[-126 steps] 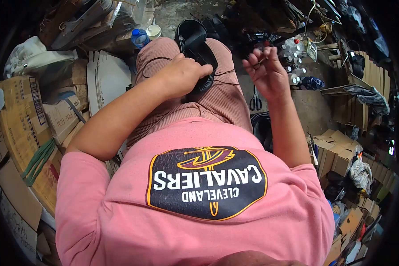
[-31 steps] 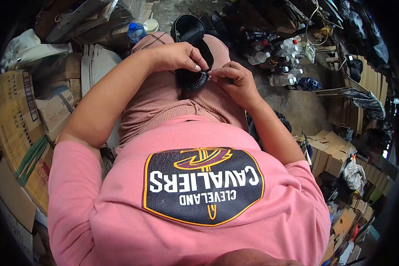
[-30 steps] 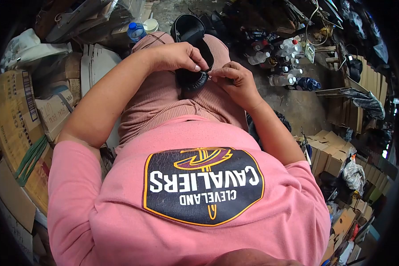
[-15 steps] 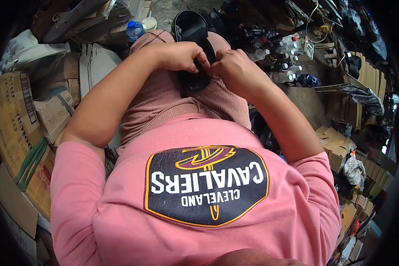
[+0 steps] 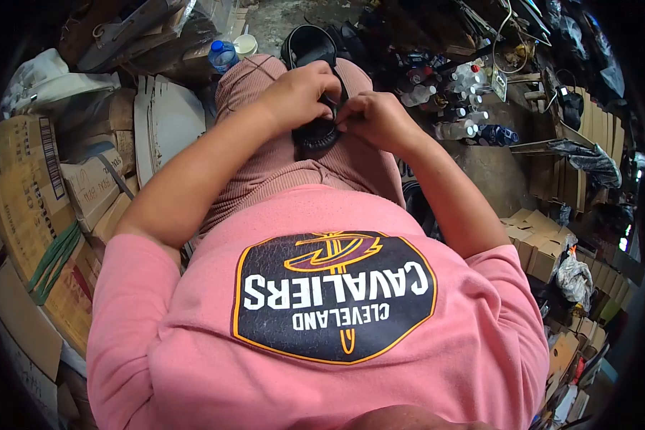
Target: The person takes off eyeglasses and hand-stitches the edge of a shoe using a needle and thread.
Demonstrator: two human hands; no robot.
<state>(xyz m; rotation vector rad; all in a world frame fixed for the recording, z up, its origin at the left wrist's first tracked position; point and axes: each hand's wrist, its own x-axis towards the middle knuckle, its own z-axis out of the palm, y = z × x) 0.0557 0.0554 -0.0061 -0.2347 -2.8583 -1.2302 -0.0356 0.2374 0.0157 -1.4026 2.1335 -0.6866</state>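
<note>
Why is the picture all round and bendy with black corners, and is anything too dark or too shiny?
Head view: the corners are black and the cardboard box at the left edge looks curved, probably from a very wide lens; head view: small white glare spots at the far right; head view: the black item on the lap is too dark to show fine details.

Left hand [image 5: 301,93] and right hand [image 5: 380,122] close together, fingers [image 5: 327,84] curled, forearms [image 5: 211,154] angled inward.
</note>
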